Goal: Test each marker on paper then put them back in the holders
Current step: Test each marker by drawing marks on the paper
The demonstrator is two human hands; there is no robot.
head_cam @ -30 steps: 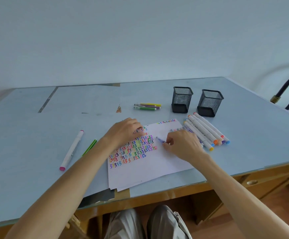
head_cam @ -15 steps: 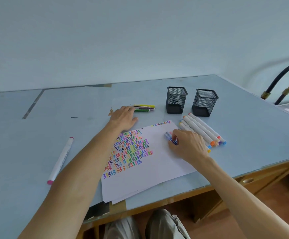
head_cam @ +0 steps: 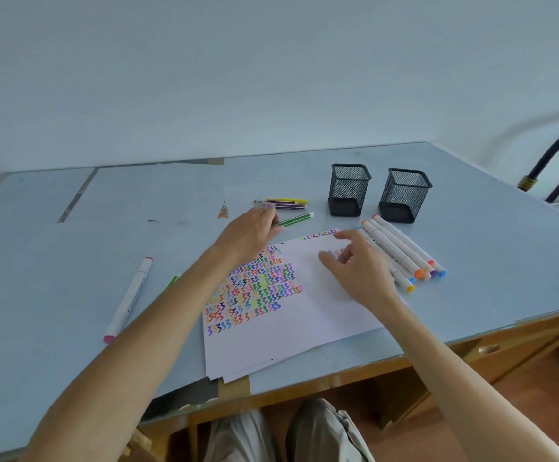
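Two mesh holders (head_cam: 380,194) stand far right, a gap between them. A marker row (head_cam: 404,251) blocks their near side; bare tabletop (head_cam: 491,235) lies right.

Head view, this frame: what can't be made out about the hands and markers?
- Right hand: motion-blurred; the marker under its fingers is a smear, colour unreadable.
- Left hand: covers the near end of the green striped marker; grip unclear.
- Green marker: mostly hidden behind the left forearm.
- Mesh holders: contents not discernible.
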